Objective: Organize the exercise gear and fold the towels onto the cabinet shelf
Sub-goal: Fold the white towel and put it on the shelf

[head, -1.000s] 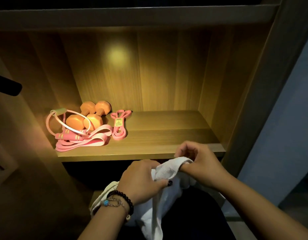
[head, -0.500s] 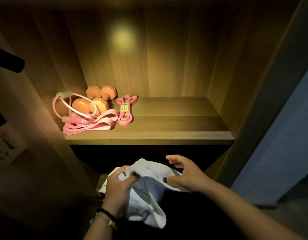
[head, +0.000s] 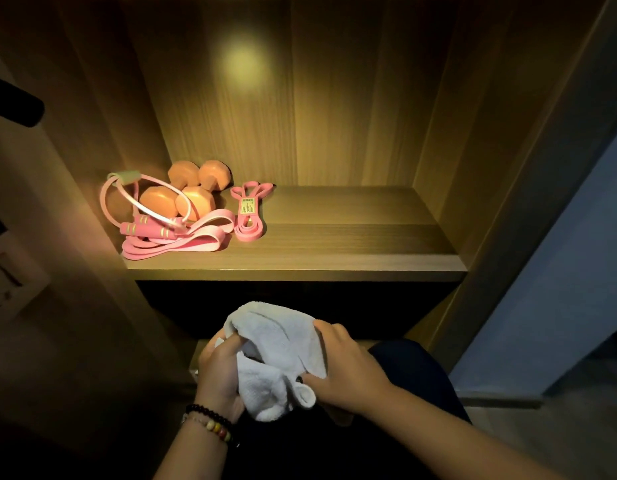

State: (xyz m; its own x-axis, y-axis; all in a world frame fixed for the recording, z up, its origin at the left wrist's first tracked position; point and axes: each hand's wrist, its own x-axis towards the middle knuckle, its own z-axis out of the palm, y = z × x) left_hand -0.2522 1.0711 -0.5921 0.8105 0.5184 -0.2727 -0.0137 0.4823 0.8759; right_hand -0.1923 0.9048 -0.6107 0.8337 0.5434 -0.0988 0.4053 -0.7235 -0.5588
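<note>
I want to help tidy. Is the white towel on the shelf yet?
No, both hands, left and right, hold the towel below the shelf.

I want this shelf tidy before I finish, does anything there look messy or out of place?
Mostly tidy. The jump rope lies loosely looped over the orange dumbbells and the wide pink band, a bit tangled. The small pink band lies neat beside them. The towel is bunched, unfolded, in the left hand and right hand.

Your left hand (head: 219, 370) and right hand (head: 341, 367) are meeting low in front of you, forearms angling inward, fingers (head: 230, 342) curling and gripping the white towel (head: 277, 355) bunched between them, beaded bracelets (head: 210, 420) circling your left wrist.
</note>
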